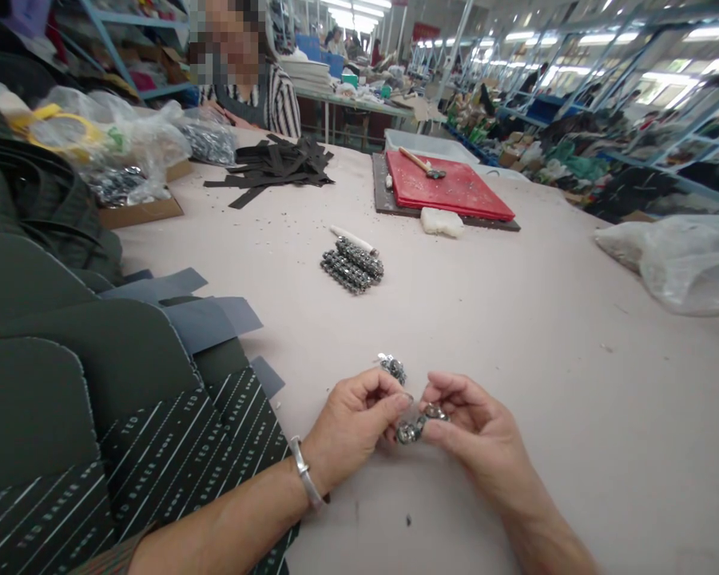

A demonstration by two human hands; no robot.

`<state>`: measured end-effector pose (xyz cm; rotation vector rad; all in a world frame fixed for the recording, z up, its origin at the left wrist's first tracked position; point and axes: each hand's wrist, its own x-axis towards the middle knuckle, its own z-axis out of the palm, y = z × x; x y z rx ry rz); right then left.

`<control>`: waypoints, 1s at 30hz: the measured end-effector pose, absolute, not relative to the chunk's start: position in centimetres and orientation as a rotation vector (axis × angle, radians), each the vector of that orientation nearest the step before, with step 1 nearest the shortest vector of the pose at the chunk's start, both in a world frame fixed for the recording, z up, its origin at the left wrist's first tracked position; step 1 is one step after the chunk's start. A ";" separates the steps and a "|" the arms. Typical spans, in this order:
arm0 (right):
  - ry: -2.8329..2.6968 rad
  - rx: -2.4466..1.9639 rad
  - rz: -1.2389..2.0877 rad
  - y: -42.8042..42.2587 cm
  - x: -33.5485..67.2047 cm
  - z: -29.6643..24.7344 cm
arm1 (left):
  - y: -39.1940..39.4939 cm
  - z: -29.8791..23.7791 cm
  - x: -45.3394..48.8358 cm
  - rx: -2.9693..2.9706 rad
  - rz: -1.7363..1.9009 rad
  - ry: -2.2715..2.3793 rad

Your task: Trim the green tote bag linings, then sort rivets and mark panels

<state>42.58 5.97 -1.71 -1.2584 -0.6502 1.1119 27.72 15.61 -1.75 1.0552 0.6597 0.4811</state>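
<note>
Holding metal pieces (410, 432); metal stack (348, 270), red slab (458, 192) beyond.

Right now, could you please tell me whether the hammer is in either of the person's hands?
No, the hammer lies on the red slab, while the left hand and right hand are at small shiny pieces.

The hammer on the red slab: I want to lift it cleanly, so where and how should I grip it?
Probably best by its slim wooden handle, from above and the picture's left: the handle slants toward the far left, while the bulkier head lies at its near-right end, over the red slab.
</note>
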 end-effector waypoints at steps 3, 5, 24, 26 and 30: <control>-0.538 -1.270 1.085 6.1 43.1 -1.9 | 15.9 -1.9 27.6 1.216 0.541 0.775; -0.464 -1.274 1.053 6.2 43.2 -1.9 | 16.0 -2.1 27.5 1.369 0.593 0.825; -0.370 -1.340 1.131 6.4 41.5 -1.4 | 14.7 -1.4 27.6 1.343 0.475 0.740; -0.448 -1.333 1.167 6.2 41.7 -1.4 | 14.7 -1.5 27.6 1.325 0.458 0.725; -0.467 -1.316 1.234 6.3 41.8 -1.3 | 14.7 -1.7 27.4 1.414 0.448 0.684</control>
